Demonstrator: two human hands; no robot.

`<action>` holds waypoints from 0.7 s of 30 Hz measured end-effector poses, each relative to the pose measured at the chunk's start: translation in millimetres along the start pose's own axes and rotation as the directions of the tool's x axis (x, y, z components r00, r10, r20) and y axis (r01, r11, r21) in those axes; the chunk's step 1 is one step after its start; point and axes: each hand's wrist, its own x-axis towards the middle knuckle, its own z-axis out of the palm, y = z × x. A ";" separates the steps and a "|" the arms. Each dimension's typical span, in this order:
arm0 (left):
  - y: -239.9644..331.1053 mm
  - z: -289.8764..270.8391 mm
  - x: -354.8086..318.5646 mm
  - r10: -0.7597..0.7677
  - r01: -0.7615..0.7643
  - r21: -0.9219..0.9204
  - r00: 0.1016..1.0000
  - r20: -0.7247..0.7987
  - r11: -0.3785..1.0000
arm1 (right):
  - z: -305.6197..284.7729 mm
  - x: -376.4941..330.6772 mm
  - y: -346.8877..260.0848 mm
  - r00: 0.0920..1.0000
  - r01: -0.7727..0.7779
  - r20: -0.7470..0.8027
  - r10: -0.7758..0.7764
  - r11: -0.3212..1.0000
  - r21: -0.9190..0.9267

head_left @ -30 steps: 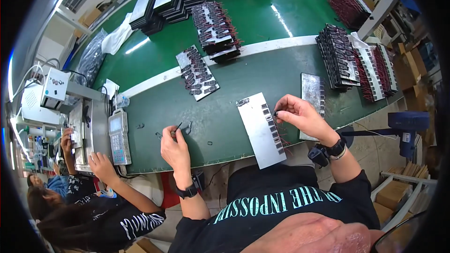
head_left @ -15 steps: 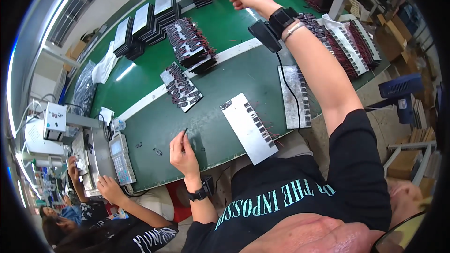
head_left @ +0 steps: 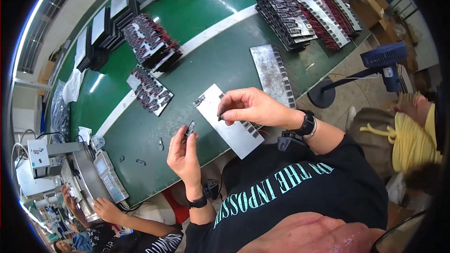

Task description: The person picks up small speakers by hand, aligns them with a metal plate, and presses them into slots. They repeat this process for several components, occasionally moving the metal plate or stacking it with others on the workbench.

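My left hand [head_left: 183, 155] pinches a small black electronic part [head_left: 190, 127] upright between thumb and fingertips, just left of a white metal plate [head_left: 241, 144]. Over that plate, my right hand [head_left: 255, 107] is closed in a pinch on a small dark piece [head_left: 220, 117]; its exact kind is too small to make out. A row of small black modules with red wires lines the plate's right edge, partly hidden by my right hand. One more black module [head_left: 199, 100] lies at its far left corner. Loose black parts [head_left: 140, 162] lie on the green table near my left hand.
A second metal plate [head_left: 267, 68] lies behind my right hand. Stacks of loaded plates [head_left: 147, 42] stand farther back, more [head_left: 283, 16] at the far right. At left are a keypad device [head_left: 110, 175] and a co-worker's hand [head_left: 107, 210]. A blue fan [head_left: 382, 56] stands right.
My right hand has come back from the far stacks to above the white plate. The left hand has turned its black part upright. The view has shifted.
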 end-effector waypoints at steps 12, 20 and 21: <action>-17.5 3.1 -21.5 -0.041 0.048 -0.026 0.972 0.230 0.998 | 34.8 -14.0 40.3 0.989 -0.020 -0.150 -0.006 0.986 -0.167; -29.2 -2.3 -32.0 -0.076 0.110 -0.121 0.963 0.257 0.987 | 46.2 -13.7 56.7 0.982 -0.037 -0.189 -0.011 0.969 -0.245; -30.2 -2.3 -32.6 -0.075 0.106 -0.110 0.963 0.259 0.988 | 46.5 -14.0 55.6 0.984 -0.039 -0.179 -0.011 0.961 -0.275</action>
